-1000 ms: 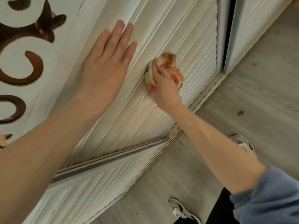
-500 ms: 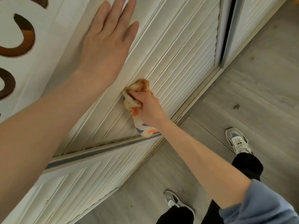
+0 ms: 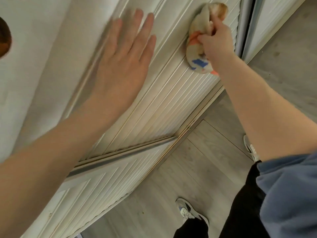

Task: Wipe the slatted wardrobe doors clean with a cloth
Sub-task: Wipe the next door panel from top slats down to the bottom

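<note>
Where the bunched cloth (image 3: 194,48) meets the slatted wardrobe door (image 3: 171,103), the right hand (image 3: 216,42) grips it with the fingers curled round the wad and presses it onto the slats close to the door's edge, beside the dark gap (image 3: 248,23) that separates this door from the neighbouring door (image 3: 271,18). The cloth is pale with orange and blue markings, and a loose end hangs below the fist. Bunching it this way appears to give a firm pad that can follow the ridges. The left hand (image 3: 123,66) lies flat on the same door, fingers straight and slightly spread, holding nothing. Judged from its position across the frame moulding, it is steadying the panel against the wiping pressure, though its outline is blurred. A second slatted panel (image 3: 106,186) adjoins the first along a grey rail, and no hand or cloth is on it. As to contents, the wardrobe is closed, and the narrow gap shows only darkness, so what it holds cannot be told. The person stands on grey plank flooring (image 3: 197,169) in grey trainers (image 3: 188,212), with a blue sleeve (image 3: 291,194) pushed up the right arm. Work is judged to be mid-course, with slats remaining to be covered.
</note>
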